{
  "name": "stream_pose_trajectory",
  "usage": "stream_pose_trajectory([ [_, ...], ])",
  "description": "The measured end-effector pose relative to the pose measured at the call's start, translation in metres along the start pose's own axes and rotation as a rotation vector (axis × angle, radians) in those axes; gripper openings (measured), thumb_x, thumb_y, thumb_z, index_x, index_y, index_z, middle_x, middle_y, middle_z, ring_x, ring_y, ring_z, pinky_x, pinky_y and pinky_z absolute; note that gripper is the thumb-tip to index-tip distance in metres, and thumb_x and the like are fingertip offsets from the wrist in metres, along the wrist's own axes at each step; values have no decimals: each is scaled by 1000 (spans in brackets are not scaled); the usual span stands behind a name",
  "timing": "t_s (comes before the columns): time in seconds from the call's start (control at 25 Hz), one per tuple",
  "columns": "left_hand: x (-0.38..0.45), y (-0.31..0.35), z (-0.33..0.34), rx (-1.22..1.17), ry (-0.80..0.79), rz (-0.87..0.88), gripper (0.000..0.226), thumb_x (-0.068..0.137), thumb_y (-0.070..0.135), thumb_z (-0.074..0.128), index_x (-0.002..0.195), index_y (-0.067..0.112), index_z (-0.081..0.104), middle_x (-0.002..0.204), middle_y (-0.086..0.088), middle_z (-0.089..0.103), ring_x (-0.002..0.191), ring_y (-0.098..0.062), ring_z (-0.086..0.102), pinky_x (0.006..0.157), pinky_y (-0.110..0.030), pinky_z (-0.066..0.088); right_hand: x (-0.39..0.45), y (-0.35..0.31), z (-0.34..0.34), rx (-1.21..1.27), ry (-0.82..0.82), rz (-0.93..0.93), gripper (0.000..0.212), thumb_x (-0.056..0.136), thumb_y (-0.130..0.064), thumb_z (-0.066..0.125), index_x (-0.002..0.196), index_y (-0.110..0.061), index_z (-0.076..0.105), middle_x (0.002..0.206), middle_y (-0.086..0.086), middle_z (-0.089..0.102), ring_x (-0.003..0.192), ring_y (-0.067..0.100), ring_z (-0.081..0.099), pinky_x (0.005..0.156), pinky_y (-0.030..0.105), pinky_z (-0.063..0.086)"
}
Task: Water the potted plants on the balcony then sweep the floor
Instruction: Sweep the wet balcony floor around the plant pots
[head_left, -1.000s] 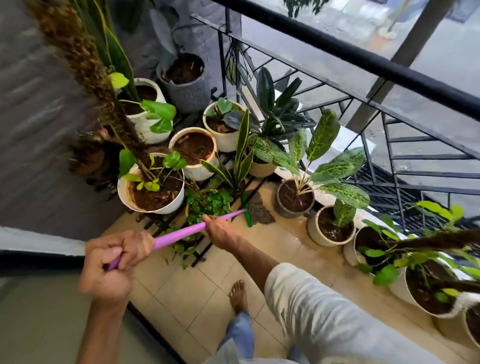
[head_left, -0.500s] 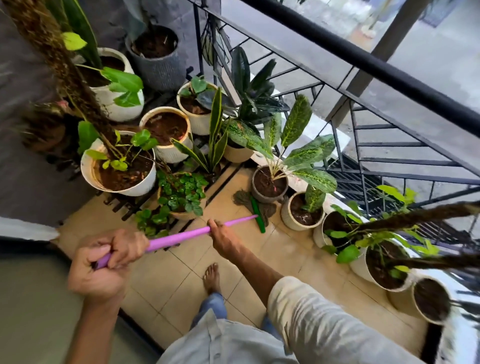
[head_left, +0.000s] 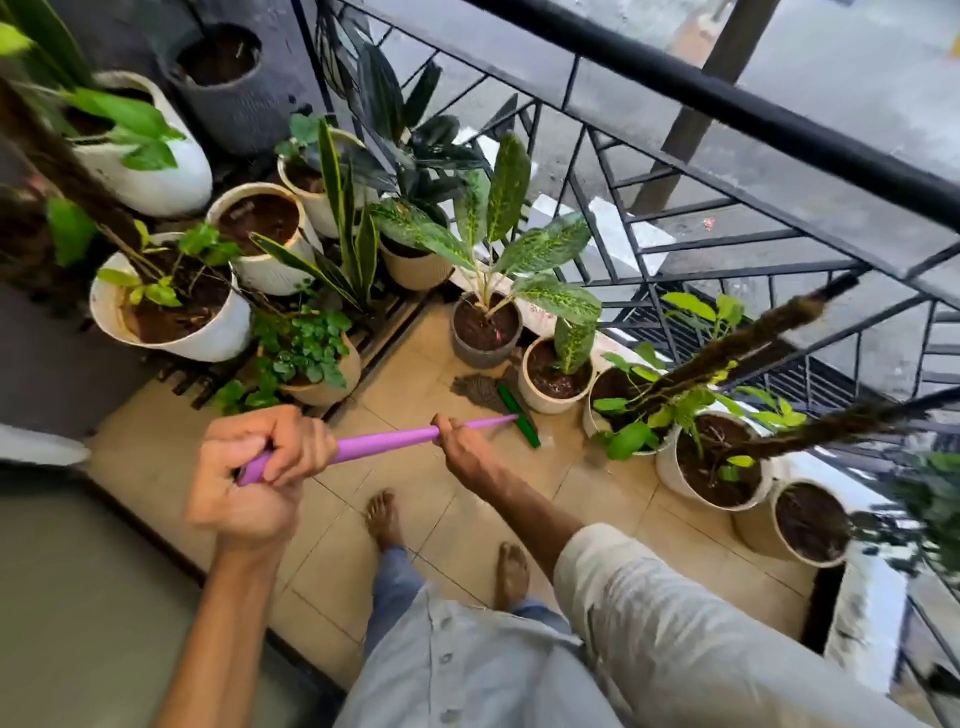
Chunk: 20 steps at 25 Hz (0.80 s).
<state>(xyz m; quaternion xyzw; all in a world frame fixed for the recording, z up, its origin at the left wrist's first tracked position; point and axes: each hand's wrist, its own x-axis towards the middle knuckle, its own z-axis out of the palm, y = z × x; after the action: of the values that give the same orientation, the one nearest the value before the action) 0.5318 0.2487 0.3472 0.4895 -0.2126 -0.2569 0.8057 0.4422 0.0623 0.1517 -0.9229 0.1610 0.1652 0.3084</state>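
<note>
Left hand (head_left: 260, 467) curled tight round the near end of the smooth purple tapered broom handle (head_left: 384, 439); right hand (head_left: 465, 447) clamped further down it. Green plastic broom head (head_left: 517, 415) with greyish bristles lay on the beige floor tiles (head_left: 405, 374), just beside a round cream ribbed pot (head_left: 550, 384) of dark soil.

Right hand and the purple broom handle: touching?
Touching. The head view shows the right hand with its fingers curled round the purple broom handle partway down it, while the left hand grips the near end.
</note>
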Motion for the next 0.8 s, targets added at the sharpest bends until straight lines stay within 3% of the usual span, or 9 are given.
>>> stream_pose_trajectory([
  [0.28,-70,-25,90,23,-43,69,30,78,44,61,56,28,50,49,9,34,47,-5,26,55,-29,24,-92,52,-8,1,-37,-35,40,118,-13,32,155,0,37,139,21,61,120,35,63,101,39,47],
  [0.64,-178,-58,113,-22,22,5,33,76,46,64,53,27,50,45,-2,24,45,-11,19,51,-38,17,-204,90,38,-201,-85,42,49,118,-14,29,165,-4,21,150,17,54,129,32,60,107,40,47],
  [0.8,-221,-95,113,-71,53,-91,39,74,47,64,51,23,43,45,4,29,48,-12,22,55,-36,22,-267,121,67,-281,-77,116,47,118,-14,29,164,-4,28,158,18,48,140,30,53,114,42,41],
])
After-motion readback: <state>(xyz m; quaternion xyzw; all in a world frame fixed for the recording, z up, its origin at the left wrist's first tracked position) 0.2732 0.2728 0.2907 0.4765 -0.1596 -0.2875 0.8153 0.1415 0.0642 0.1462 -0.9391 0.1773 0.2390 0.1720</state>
